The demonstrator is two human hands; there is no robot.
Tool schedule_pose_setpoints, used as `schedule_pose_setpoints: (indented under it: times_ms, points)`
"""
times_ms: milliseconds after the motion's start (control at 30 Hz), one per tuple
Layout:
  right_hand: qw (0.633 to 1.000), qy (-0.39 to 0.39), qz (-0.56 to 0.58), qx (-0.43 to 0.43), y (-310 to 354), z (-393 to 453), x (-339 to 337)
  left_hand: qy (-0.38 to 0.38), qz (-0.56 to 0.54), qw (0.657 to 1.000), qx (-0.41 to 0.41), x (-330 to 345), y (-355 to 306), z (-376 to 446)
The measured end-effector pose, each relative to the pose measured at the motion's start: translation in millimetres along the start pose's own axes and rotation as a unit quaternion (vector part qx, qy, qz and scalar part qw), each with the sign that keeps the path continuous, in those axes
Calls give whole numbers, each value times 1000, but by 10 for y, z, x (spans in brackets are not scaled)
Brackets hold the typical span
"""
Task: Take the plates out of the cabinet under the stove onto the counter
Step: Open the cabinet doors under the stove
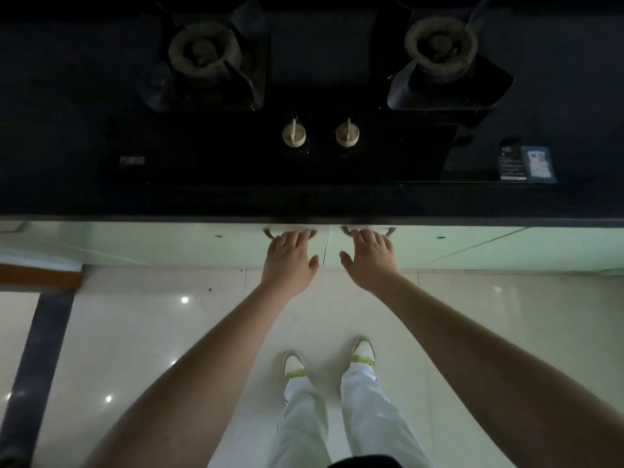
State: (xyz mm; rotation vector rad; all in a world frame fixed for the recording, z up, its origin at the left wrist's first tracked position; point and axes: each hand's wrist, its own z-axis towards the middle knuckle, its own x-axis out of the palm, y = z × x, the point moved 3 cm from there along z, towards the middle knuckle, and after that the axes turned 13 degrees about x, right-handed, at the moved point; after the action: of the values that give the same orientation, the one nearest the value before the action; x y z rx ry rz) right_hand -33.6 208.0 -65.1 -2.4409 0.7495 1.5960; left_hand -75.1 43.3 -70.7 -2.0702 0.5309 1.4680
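At the far left a dark strip crosses the pale floor [135,332], and above it the black worktop [67,197] runs the full width of the view. The left burner [202,50] sits on the stove [304,79], with two knobs [294,134] between it and the right burner [440,43]. Below the worktop's front edge hang two pale green cabinet doors, both shut, meeting at a seam in the middle. The left hand [289,256] reaches to the left door [169,243], its fingers curled over the left handle [270,234] just under the worktop edge, thumb free; it looks hooked on the handle, though how firmly it grips cannot be told. Just across the seam the right hand [371,256] does the same on the right handle [388,232] of the right door [489,246], fingers over the bar and thumb spread. The plates are not visible; they are presumably behind these closed doors. So the step in hand is opening the cabinet, the very start of the task. The next move calls for pulling both doors outward together, stepping back or apart so they clear the legs, then crouching to see the plates. A label [526,163] lies at the stove's right end.
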Motion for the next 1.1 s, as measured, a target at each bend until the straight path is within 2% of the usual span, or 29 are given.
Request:
schedule_pose_setpoints:
  times_ms: [233,367,467,567,667,800,967,1100]
  points:
    - [999,24,-36,23,-15,-186,23,-13,-116,993,-16,-24,22,-344]
    - [996,73,-19,45,-121,-456,104,4,-154,987,-34,10,16,-567]
    - [995,77,-1,62,-259,-697,187,0,-183,982,-40,71,1,-816]
    - [989,84,43,113,-390,-967,268,26,-181,983,-25,168,66,-1077]
    - [981,82,62,163,-511,-1219,369,23,-188,981,-49,218,110,-1320]
    - [979,76,65,180,-720,-1531,437,23,-168,983,-63,222,123,-1618]
    - [975,60,118,177,-980,-1778,500,30,-201,974,-102,202,172,-1837]
    - [928,66,268,252,-1144,-1988,543,33,-186,975,-118,219,160,-1975]
